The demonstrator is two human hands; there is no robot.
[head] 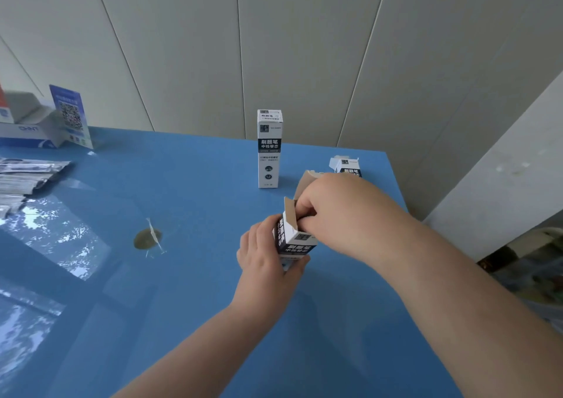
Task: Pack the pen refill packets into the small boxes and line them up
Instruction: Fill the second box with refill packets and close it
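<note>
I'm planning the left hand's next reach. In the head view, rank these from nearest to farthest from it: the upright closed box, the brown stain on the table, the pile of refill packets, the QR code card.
From the left hand:
1. Upright closed box, behind it, slightly right.
2. Brown stain, to its left; too close to call against the box.
3. Pile of refill packets, far left edge.
4. QR code card, back left corner.

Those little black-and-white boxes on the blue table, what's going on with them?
A person is packing pen refills. The left hand grips an open small box while the right hand works its fingers at the box's open top flaps. One closed box already stands upright farther back, and another open box sits behind the right hand. A pile of refill packets waits at the left edge of the blue table.
</note>
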